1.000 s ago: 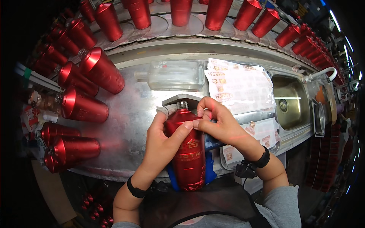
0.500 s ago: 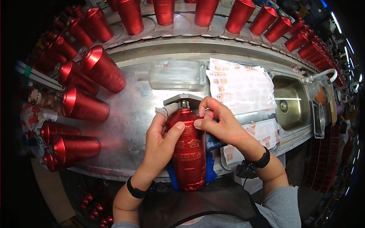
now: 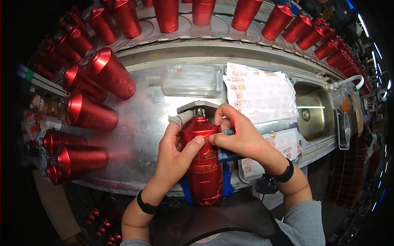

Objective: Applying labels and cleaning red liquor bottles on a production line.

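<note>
On my feed, L hand (image 3: 175,149) grasps the red btl (image 3: 204,182), thumb in front — R hand (image 3: 236,137) thumbs it too, can't tell if gripping. Clear btl (image 3: 192,80) lies on table (image 3: 137,127).

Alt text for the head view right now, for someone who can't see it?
A person's left hand holds a red bottle at a metal worktop while the right hand touches its front. Beyond it lies a clear bottle, with printed sheets and a sink to the right. More red bottles are at the left and along a curved conveyor.
</note>
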`<state>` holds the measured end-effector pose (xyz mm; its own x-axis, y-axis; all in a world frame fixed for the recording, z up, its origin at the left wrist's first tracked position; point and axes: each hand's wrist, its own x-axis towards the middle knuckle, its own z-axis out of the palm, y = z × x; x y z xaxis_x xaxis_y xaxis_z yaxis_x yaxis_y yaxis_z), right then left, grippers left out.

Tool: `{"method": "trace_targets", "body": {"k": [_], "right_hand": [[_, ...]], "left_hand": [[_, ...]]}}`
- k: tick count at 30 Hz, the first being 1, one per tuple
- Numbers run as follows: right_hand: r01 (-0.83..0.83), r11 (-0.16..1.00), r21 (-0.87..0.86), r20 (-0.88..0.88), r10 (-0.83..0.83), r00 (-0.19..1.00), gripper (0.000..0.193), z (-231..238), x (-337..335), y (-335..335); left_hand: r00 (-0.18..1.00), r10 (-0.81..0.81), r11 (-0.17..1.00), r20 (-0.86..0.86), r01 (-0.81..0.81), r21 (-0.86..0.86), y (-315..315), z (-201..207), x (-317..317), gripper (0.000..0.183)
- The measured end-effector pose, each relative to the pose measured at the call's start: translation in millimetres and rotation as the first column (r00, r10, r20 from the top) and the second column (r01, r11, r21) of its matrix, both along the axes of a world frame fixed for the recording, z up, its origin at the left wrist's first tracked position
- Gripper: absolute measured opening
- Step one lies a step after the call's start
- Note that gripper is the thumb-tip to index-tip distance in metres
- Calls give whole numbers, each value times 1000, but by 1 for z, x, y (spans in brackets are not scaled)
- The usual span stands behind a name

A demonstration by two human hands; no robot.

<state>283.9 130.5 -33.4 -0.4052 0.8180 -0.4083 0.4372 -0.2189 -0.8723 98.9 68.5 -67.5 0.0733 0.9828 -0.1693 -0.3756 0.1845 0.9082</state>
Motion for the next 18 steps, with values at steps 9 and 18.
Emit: {"method": "trace_targets", "body": {"k": [9, 18], "right_hand": [[-13, 1000, 16, -41, 13, 999, 35, -1, 2, 1], [10, 1000, 22, 1, -10, 1000, 34, 1, -2, 2]], "left_hand": [[1000, 3, 1000, 8, -3, 20, 0, 0, -1, 52], [1000, 23, 1000, -9, -23, 12, 3, 2, 3, 46]]}}
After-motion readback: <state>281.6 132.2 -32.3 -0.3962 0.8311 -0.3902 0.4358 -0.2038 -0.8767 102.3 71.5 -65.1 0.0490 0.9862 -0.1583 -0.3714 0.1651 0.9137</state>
